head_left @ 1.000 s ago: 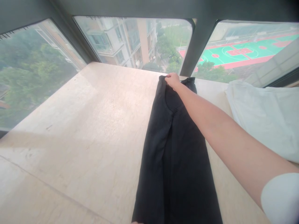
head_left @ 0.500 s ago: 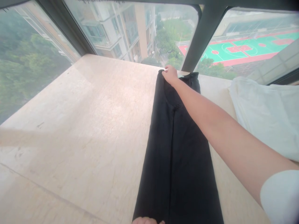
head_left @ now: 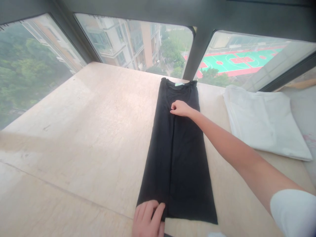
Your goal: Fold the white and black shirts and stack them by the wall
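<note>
A black T-shirt (head_left: 182, 171), folded into a long narrow shape, lies on the pale stone sill with its neckline and a small light label at the far end. My left hand (head_left: 148, 218) grips its near left corner at the hem, fingers on top. My right hand (head_left: 181, 108) reaches across from the right to the front of the neckline. Its fingers are curled closed at the cloth there, where the folded edges meet; the fingertips are partly hidden.
A folded white garment (head_left: 261, 120) rests to the right on the sill. The pale stone sill (head_left: 98, 131) stretches left, with a seam line near the front. Windows with dark frames (head_left: 195, 52) border the far and left sides; trees, buildings and a sports court show outside.
My right hand has moved from the far top edge of the T-shirt nearer to me, to the neckline front. The view has shifted, showing more of my left hand and the near hem.
</note>
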Tool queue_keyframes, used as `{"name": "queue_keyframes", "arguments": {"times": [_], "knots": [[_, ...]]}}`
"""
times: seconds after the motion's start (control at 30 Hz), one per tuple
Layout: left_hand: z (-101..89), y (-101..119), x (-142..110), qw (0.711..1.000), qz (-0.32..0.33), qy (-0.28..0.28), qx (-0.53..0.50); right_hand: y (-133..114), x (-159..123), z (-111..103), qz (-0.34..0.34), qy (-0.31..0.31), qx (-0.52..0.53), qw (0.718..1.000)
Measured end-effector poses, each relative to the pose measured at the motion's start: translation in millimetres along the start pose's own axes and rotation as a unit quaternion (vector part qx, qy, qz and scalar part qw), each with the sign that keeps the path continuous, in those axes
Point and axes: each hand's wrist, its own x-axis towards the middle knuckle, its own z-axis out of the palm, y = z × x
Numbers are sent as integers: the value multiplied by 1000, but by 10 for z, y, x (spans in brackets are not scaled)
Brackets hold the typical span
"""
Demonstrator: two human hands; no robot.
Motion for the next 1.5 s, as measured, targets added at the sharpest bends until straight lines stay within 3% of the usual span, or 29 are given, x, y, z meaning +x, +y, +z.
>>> {"name": "queue_keyframes", "arguments": {"times": [0.4,0.77,0.97,1.07,1.23,1.33,1.5], "knots": [[-17,163,90,999,-8,-5,33,-32,-53,212,40,131,-4,991],[-78,141,90,1000,19,1,0,116,-180,180,52,126,8,991],[-93,153,89,1000,15,-14,4,-86,-320,249,79,191,-26,978],[-109,147,80,999,26,-25,17,-250,-750,358,70,230,-12,971],[-88,141,85,997,53,-22,55,-414,-2064,782,-16,197,-54,979],[-58,267,124,995,73,-40,53,-372,-2719,961,-22,179,-80,980],[32,720,172,982,117,-149,27,-107,-3199,902,5,173,-97,980]]}}
